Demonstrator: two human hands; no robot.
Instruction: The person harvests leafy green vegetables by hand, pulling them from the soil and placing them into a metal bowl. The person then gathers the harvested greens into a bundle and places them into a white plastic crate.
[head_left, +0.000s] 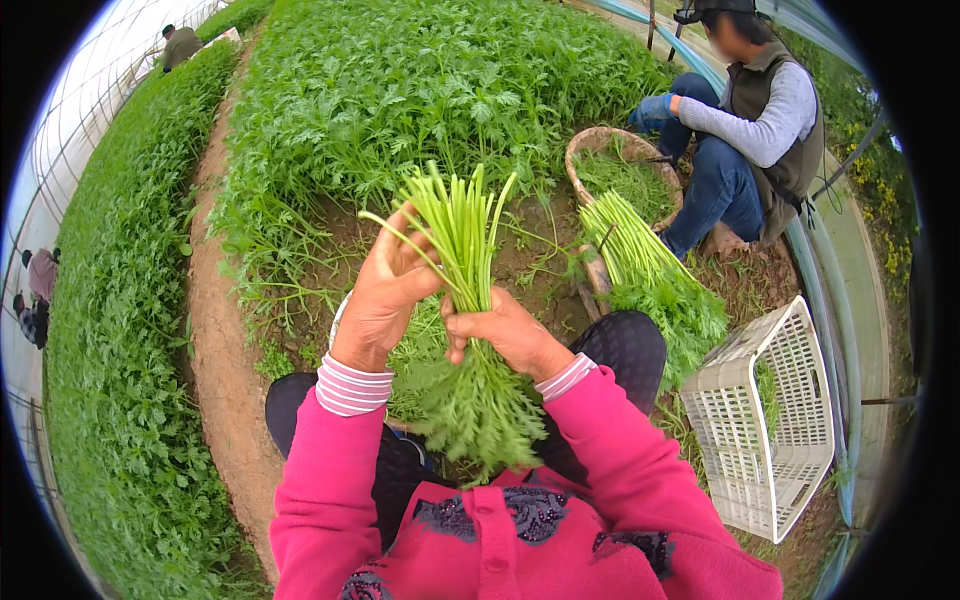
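Note:
A bunch of leafy greens (469, 262) is held upside down over my lap, its pale cut stems up and its feathery leaves hanging. My right hand (506, 334) is closed around it where stems meet leaves. At the stems' left side is my left hand (390, 289), thumb in front and fingers partly behind them. One stem juts out leftward across its fingers. Below the hands, loose greens (416, 352) lie in a container whose pale rim (339, 319) shows at the left; the rest of it is hidden.
To the right, stacked greens (637, 240) lie beside a wooden piece (596, 274). Beyond are a round basket (581, 169) with greens and a crouching person wearing blue gloves (651, 112). A white plastic crate (724, 427) lies tilted at right. Standing crop (450, 90) fills the front; a dirt path (214, 300) runs left.

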